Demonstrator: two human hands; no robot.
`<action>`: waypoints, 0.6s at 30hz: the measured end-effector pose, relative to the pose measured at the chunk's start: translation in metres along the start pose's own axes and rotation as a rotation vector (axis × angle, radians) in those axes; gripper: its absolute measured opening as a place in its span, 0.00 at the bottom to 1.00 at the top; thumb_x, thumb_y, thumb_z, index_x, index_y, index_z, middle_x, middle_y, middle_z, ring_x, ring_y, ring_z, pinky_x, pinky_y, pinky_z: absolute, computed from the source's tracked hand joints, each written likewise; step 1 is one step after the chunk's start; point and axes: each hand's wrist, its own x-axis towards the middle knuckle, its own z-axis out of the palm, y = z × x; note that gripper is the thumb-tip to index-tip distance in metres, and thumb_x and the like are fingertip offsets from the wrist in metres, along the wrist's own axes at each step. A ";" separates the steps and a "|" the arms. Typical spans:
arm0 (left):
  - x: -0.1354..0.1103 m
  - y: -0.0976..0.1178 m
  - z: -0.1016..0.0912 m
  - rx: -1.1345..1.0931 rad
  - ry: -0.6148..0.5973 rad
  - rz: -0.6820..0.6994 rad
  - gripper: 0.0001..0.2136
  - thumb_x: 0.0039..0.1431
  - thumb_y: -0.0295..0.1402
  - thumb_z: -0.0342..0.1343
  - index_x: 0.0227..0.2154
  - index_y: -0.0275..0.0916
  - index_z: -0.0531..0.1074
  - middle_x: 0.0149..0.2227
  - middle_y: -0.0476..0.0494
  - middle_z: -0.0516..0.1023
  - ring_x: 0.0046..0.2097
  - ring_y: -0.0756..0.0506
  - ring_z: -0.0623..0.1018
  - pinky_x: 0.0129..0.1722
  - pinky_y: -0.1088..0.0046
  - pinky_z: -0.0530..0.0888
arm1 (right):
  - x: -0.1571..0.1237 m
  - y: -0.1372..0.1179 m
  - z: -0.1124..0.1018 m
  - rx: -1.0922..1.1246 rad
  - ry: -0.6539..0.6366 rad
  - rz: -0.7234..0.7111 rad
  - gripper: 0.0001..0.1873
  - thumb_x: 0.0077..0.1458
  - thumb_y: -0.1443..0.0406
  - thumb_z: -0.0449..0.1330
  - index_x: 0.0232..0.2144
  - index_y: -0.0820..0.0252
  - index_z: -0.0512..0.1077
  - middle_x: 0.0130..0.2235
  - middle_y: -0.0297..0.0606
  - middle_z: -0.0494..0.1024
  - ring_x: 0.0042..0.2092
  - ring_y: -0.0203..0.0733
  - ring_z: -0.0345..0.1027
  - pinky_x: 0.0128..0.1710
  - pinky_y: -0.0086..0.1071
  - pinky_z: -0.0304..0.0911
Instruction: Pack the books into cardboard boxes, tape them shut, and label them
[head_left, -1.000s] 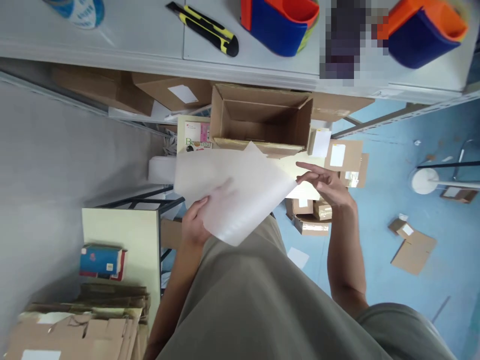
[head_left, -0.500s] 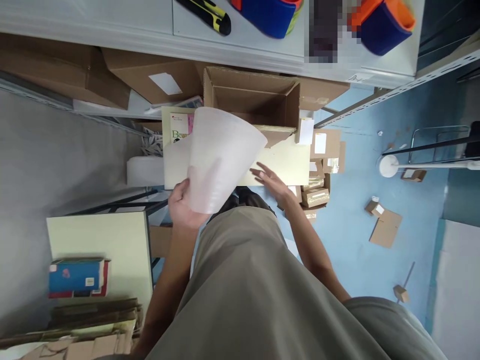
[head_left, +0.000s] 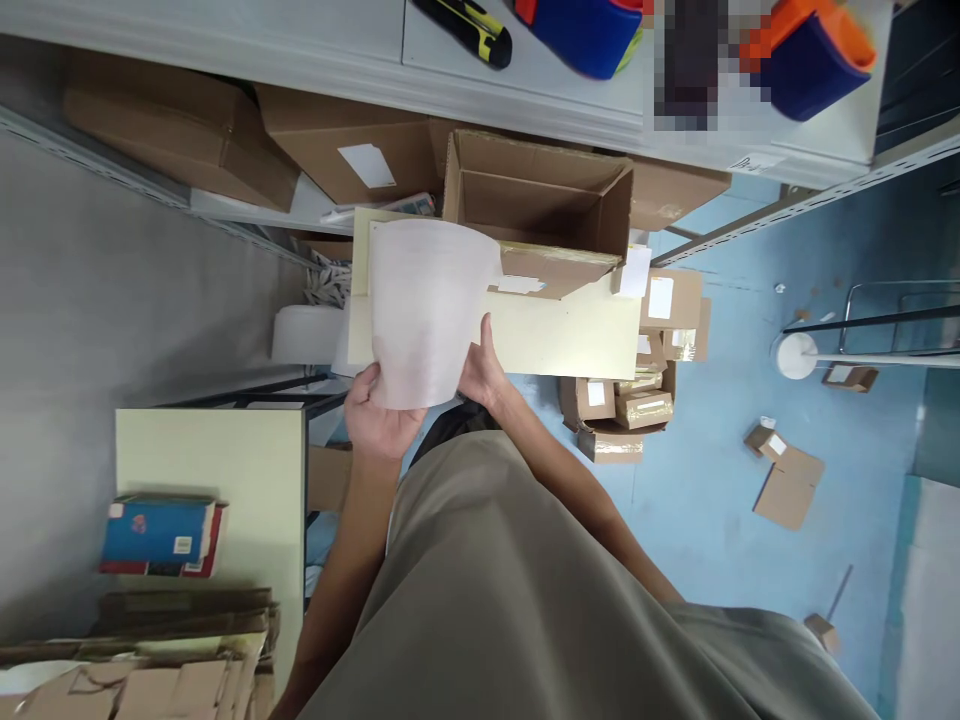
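Where the pale yellow rectangular desk extends before an open brown cardboard box, a curved, translucent white sheet is over the desk's left part. The left hand's grip clasps its lower left edge; the right hand's, partly hidden at its right, I cannot tell.

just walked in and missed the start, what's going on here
A person is holding up a curved white sheet over a pale tabletop. The left grip has its lower left edge; the right grip is at the lower right, thumb up, fingers partly hidden. Beyond the sheet is an open cardboard box, and a yellow-and-black cutter lies on the shelf above.
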 end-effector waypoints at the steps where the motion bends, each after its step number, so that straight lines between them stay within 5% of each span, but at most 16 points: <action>1: 0.004 -0.003 -0.007 -0.006 -0.006 0.002 0.14 0.70 0.34 0.54 0.52 0.42 0.81 0.52 0.44 0.88 0.67 0.38 0.78 0.66 0.56 0.77 | -0.001 0.003 -0.005 0.022 0.049 -0.052 0.31 0.65 0.38 0.59 0.54 0.55 0.74 0.49 0.41 0.87 0.62 0.55 0.77 0.62 0.51 0.75; 5: 0.033 -0.012 -0.035 0.020 -0.012 0.046 0.14 0.62 0.29 0.57 0.48 0.38 0.82 0.55 0.39 0.86 0.65 0.35 0.79 0.66 0.55 0.77 | -0.022 0.004 -0.054 0.130 0.283 -0.240 0.16 0.65 0.54 0.65 0.50 0.55 0.76 0.45 0.35 0.88 0.56 0.45 0.81 0.60 0.40 0.78; 10: 0.092 -0.014 -0.067 0.065 0.076 0.057 0.13 0.55 0.20 0.55 0.39 0.38 0.80 0.49 0.38 0.87 0.58 0.39 0.83 0.60 0.60 0.80 | -0.072 -0.011 -0.137 0.161 0.485 -0.466 0.11 0.62 0.62 0.68 0.47 0.53 0.77 0.46 0.32 0.88 0.53 0.37 0.82 0.57 0.31 0.78; 18: 0.171 -0.006 -0.093 0.121 0.272 0.064 0.09 0.68 0.35 0.64 0.47 0.36 0.79 0.38 0.41 0.87 0.45 0.47 0.84 0.49 0.73 0.79 | -0.091 -0.039 -0.220 0.154 0.764 -0.599 0.07 0.58 0.62 0.67 0.40 0.53 0.74 0.43 0.35 0.87 0.50 0.34 0.82 0.56 0.27 0.76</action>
